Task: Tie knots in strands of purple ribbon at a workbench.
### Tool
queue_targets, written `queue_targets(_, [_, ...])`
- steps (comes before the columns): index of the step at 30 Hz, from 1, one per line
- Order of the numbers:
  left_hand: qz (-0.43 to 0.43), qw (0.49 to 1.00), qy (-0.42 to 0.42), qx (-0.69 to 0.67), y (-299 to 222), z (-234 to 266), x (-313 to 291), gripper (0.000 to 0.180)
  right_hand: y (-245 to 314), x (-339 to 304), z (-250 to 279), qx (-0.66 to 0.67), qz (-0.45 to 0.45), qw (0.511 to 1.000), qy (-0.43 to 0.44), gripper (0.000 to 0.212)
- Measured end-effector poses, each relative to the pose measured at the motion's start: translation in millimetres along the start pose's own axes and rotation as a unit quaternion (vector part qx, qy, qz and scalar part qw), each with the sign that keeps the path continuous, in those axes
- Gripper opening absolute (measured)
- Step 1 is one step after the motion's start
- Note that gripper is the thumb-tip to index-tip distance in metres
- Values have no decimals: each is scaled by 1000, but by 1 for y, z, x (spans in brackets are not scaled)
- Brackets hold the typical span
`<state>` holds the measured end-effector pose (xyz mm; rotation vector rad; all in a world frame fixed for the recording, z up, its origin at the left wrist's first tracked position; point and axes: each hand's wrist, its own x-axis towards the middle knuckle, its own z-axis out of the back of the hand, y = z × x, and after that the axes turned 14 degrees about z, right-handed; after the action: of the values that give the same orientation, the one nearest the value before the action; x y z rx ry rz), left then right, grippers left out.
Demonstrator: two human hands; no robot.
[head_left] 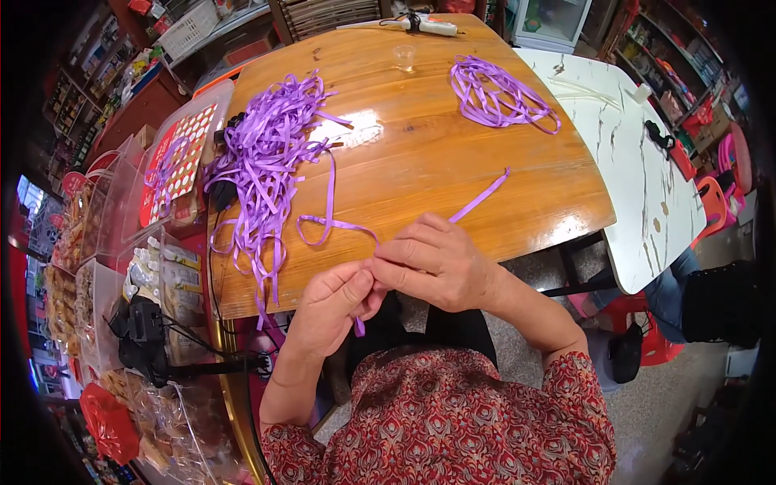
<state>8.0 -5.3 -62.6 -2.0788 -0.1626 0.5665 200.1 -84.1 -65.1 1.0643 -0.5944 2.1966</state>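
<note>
My left hand [331,305] and my right hand [436,263] meet fingertip to fingertip just over the table's near edge, both closed on a purple ribbon [478,199]. One end of the ribbon runs out past my right hand onto the wood. Another stretch loops left from my fingers, and a short piece hangs below my left hand. What the fingertips do with it is hidden. A big tangled heap of purple ribbons [271,149] covers the table's left side. Farther off on the right lies a looser coil of purple ribbon [497,93].
The wooden table [404,162] carries a clear cup [403,57] and a white power strip [436,27] at its far end. A white marble-patterned table [647,218] adjoins on the right. Plastic boxes of packaged goods [162,275] crowd the left. A person's leg shows at right.
</note>
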Motion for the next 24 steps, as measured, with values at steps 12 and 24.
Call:
queue_targets(12, [-93,931,-109,337,-10,-15,-3,21,3,8,28,15,45,996,72,33])
queue_targets(24, [-193,875,-208,391,-27,43,-40,6,10,-51,128,-117,-216,969,-39,22])
